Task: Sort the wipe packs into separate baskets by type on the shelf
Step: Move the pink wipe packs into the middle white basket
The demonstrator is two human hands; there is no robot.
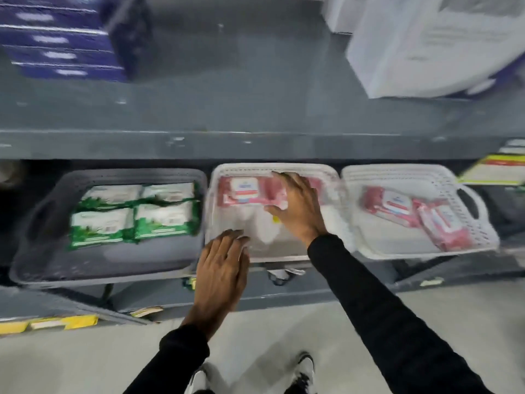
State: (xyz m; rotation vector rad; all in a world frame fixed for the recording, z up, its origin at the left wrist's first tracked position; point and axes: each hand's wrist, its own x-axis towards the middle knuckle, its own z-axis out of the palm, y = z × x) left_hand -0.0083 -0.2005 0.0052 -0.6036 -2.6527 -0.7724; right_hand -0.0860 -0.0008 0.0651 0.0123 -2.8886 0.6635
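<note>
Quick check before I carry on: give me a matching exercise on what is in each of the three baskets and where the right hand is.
Column one:
1. grey basket
2. middle white basket
3. right white basket
4. right hand

Column two:
A. two pink packs lying askew
B. four green packs
C. resting on a pink pack
D. pink packs at the back, white packs in front

Pairs: 1-B, 2-D, 3-A, 4-C

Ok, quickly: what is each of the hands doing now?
Left hand: open, holding nothing.
Right hand: open on a pink pack, not gripping.
</note>
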